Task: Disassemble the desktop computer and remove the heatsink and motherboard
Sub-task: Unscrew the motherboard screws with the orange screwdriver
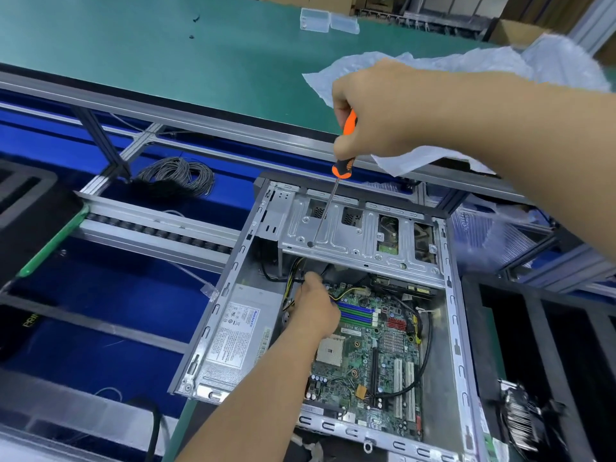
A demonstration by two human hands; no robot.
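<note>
Here the open grey metal computer case (454, 328) lies on its side, holding a green motherboard (370, 355) on its floor, a silver power supply box (240, 331) along its left wall and a silver drive cage (360, 235) across its far end. The left hand (315, 310) reaches in over the motherboard's far left corner, fingers curled among yellow and black cables (295, 271); whether it grips them cannot be told. The right hand (370, 111) grips an orange and black screwdriver (343, 161), tip on the cage. A black finned heatsink (520, 418) sits outside, right of the case. The green mat table (166, 45) beyond lies mostly bare.
</note>
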